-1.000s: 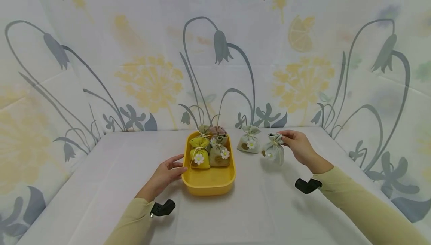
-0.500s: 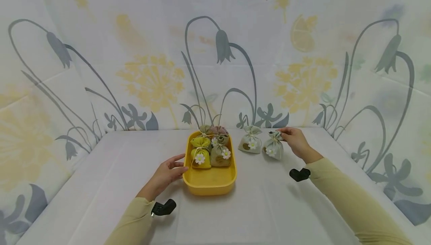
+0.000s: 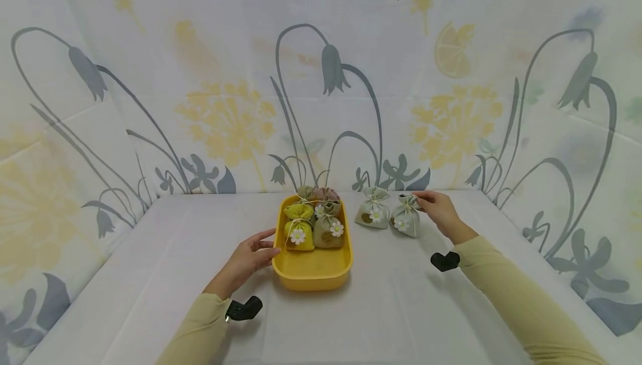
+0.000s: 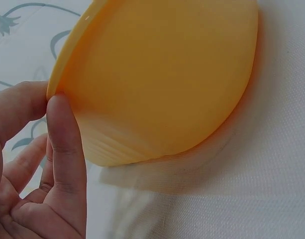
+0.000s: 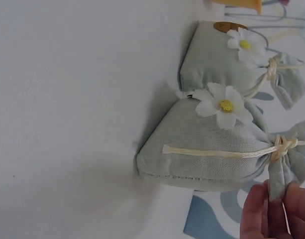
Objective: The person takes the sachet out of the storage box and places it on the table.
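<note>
My left hand (image 3: 247,259) pinches the left rim of a yellow plastic bin (image 3: 312,282) between thumb and forefinger, as the left wrist view shows. Inside the bin, toward its far end, sit several small drawstring pouches, among them a bright yellow pouch (image 3: 299,239) and an olive-beige pouch (image 3: 326,238) with white flowers. My right hand (image 3: 441,212) pinches the gathered top of a pale green drawstring pouch (image 5: 217,144), which is tilted and low over the table. Close to its left stands a similar pale green pouch (image 3: 370,214), also bearing a white flower.
A white cloth covers the table (image 3: 381,309). Behind it hangs a flower-printed curtain (image 3: 321,131), close to the back edge. A black wrist camera (image 3: 244,309) sits on the left sleeve and another black camera (image 3: 445,261) on the right.
My right hand has lowered the pale green pouch toward the table and drawn slightly farther back, with the pouch now beside its twin. The left hand stays on the bin's rim.
</note>
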